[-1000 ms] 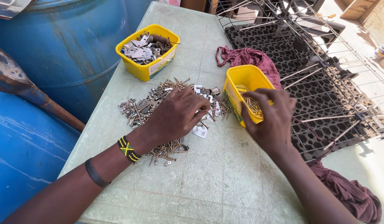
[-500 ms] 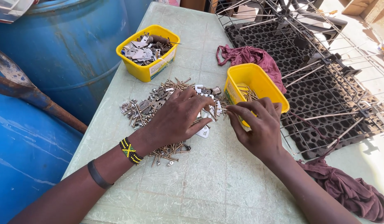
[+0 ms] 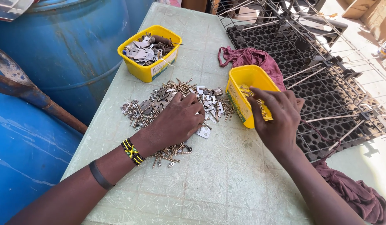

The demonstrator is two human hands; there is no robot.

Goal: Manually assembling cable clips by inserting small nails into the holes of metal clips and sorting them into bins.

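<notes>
Screws (image 3: 168, 102) are heaped loose on the tabletop (image 3: 209, 179) — directly under the left hand (image 3: 176, 123), whose fingers (image 3: 188, 101) are spread flat over them. The right hand (image 3: 278, 118) is held at the yellow tub (image 3: 239, 98) just to the right, fingers bunched — whether anything is pinched cannot be told.

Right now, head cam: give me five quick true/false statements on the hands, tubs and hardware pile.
1. The left hand rests palm down on the pile of screws. True.
2. The right hand is at the nearer yellow tub. True.
3. The farther yellow tub is empty. False: it holds flat metal pieces.
4. Both tubs are blue. False: both are yellow; the barrel is blue.
5. A maroon cloth lies behind the nearer tub. True.
</notes>
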